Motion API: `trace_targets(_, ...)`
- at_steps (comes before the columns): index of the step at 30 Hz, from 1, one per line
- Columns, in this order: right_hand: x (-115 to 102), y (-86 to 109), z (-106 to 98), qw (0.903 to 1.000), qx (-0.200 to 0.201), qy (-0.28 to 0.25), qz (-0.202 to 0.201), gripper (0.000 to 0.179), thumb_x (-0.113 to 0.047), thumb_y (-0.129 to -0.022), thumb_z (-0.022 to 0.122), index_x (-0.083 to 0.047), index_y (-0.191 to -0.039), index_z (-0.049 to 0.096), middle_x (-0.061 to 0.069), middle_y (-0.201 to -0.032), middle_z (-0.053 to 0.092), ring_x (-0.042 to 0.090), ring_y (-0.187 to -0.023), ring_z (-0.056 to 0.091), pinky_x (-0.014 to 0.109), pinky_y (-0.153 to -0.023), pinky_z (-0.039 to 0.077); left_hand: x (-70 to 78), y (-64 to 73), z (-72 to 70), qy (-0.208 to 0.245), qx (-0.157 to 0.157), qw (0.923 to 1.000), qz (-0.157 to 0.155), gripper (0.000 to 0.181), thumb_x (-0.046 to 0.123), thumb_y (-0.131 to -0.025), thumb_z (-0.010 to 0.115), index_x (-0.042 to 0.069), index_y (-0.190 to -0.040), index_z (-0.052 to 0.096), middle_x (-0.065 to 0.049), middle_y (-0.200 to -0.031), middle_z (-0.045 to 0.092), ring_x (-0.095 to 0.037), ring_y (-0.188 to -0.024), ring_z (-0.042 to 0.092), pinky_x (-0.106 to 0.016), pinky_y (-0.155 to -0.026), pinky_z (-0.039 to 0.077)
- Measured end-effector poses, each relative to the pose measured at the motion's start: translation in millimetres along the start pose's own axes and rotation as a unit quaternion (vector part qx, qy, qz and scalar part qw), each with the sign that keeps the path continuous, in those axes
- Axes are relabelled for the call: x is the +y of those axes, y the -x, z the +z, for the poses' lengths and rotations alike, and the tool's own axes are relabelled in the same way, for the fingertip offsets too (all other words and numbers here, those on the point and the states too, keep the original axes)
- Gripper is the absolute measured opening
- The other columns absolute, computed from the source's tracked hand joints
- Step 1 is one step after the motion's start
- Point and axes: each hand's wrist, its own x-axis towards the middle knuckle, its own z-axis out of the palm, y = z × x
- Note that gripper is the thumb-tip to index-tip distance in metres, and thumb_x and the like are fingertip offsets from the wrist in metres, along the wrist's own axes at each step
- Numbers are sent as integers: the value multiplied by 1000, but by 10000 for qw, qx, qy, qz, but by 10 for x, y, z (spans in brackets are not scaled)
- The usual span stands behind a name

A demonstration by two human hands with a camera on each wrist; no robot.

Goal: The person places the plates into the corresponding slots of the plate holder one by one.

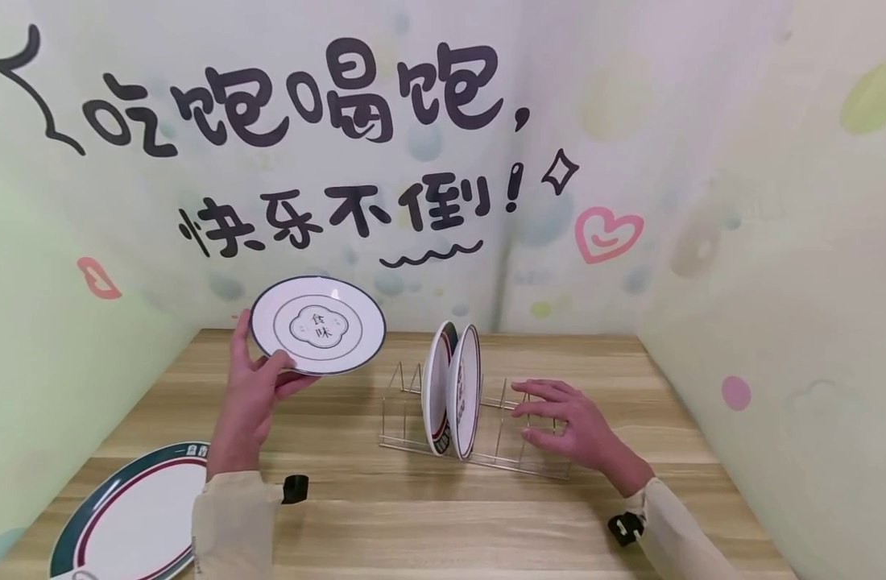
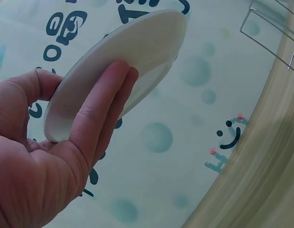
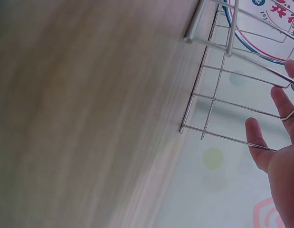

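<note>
A white plate (image 1: pixel 366 326) with a dark blue rim and a flower-shaped emblem is raised above the table's back left. My left hand (image 1: pixel 250 399) grips its lower left edge, thumb on the face and fingers spread along the pale underside, which shows in the left wrist view. Two plates stand upright in the wire dish rack (image 1: pixel 511 463); the nearer one (image 1: pixel 466 387) has red writing. At the rack's right end is my right hand (image 1: pixel 577 427), fingers spread and slightly bent by the wires. Whether the fingertips touch the wires I cannot tell.
A large plate (image 1: pixel 134 524) with a green and red rim lies flat at the table's front left, partly behind the left sleeve. Walls with printed lettering border the wooden table (image 1: pixel 385 524) at the back and sides.
</note>
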Motion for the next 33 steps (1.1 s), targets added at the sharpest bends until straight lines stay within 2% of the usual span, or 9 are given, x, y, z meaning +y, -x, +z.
trace_targets(6, -1, -21, -6, 9998, 116, 51, -148, 29, -27, -85, 81, -27, -114, 78, 5, -139, 65, 31, -130, 57, 64, -98, 48, 10, 3, 55, -258, -293, 9992, 28, 95, -7, -99, 48, 45, -165, 4, -28, -149, 37, -24, -86, 76, -38, -79, 62)
trace_targets(11, -7, -30, -22, 9999, 84, 28, -112, 30, -28, -85, 81, -29, -115, 78, 5, -140, 65, 31, -131, 56, 63, -99, 47, 24, 1, 108, -431, -420, 9982, -13, 98, -11, -96, 47, 43, -166, 3, -33, -148, 36, -22, -83, 76, -37, -76, 62)
trace_targets(19, 12, -33, -16, 9999, 69, 14, -106, 30, -27, -85, 82, -30, -115, 78, 5, -139, 65, 30, -131, 57, 61, -100, 47, 23, 16, 215, -856, -627, 9943, 71, 98, -10, -95, 47, 40, -167, 4, -37, -143, 43, -20, -82, 74, -38, -76, 63)
trace_targets(27, 18, -32, -2, 10000, 15, -61, -33, 29, -27, -84, 82, -27, -113, 79, 3, -140, 65, 28, -131, 56, 61, -100, 48, 37, 75, 413, -1369, -687, 9881, 123, 103, -11, -88, 53, 47, -164, 15, -38, -136, 46, -27, -90, 72, -45, -75, 63)
trace_targets(33, 33, -12, 14, 10000, 55, -53, -56, 29, -27, -84, 82, -29, -113, 79, 4, -140, 65, 29, -131, 57, 61, -99, 48, 37, 119, 559, -1603, -769, 9839, 188, 101, -10, -88, 57, 45, -164, 19, -36, -131, 46, -32, -90, 71, -49, -74, 63)
